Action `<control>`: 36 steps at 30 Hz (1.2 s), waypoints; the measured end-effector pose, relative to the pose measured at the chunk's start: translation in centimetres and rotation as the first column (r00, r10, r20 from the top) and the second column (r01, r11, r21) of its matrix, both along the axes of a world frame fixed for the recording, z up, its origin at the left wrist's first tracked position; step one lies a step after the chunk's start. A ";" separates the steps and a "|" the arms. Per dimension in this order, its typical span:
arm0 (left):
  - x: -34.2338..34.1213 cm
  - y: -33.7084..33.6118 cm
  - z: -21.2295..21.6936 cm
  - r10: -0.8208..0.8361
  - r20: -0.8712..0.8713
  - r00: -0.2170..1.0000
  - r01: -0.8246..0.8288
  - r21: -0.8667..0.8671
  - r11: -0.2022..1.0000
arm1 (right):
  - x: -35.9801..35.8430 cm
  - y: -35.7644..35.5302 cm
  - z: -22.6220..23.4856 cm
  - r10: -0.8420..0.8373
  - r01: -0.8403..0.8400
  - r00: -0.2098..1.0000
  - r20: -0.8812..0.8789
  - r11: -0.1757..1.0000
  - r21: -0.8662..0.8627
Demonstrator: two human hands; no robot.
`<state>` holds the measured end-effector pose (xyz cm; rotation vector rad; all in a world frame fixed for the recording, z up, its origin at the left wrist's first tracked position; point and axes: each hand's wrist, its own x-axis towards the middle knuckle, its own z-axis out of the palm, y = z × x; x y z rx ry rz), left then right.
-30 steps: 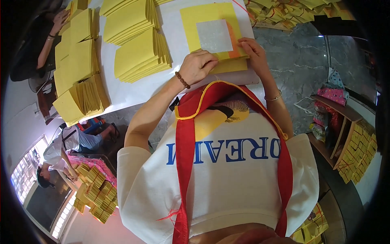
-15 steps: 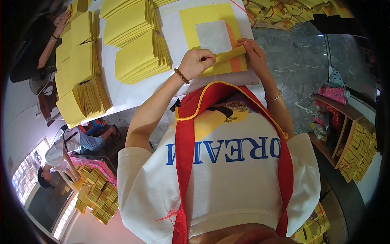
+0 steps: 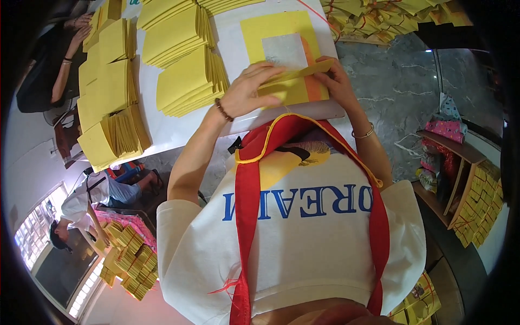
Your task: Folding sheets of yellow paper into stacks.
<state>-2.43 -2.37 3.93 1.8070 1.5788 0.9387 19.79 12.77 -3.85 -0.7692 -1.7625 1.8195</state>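
A yellow paper sheet [image 3: 254,32] with a silver square [image 3: 284,49] and an orange strip [image 3: 310,51] lies near the table's front edge. Its near part is lifted into a folded yellow flap [image 3: 303,72]. My right hand [image 3: 338,84] pinches the flap's right end between thumb and fingers. At the flap's left end is my left hand [image 3: 246,89], thumb and fingers spread apart and slightly blurred, beside the paper rather than gripping it.
Fanned stacks of folded yellow paper [image 3: 189,78] cover the white table [image 3: 157,127] to my left, with more stacks [image 3: 111,81] along its far-left edge. Another person's arm [image 3: 62,76] reaches there. A second person [image 3: 86,200] sits by bundled yellow paper [image 3: 130,254]. A shelf [image 3: 452,146] stands right.
My left hand has let go of the flap, spread its fingers and shifted slightly left. The right hand keeps its hold at the flap's right end. The other person's arm at far left has moved.
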 end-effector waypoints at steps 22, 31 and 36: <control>2.0 -2.6 -2.3 0.431 -0.011 0.902 -0.426 -0.178 0.887 | 0.6 -0.9 5.2 0.085 -0.204 0.969 0.232 0.805 0.557; -0.3 0.2 -6.2 0.651 0.231 0.723 -0.502 -0.472 0.725 | -2.0 0.2 3.8 -0.051 -0.044 0.972 0.231 0.921 0.388; -0.3 0.9 -5.5 0.696 0.264 0.668 -0.515 -0.512 0.688 | -2.8 -0.2 3.2 -0.148 0.085 0.952 0.267 0.969 0.233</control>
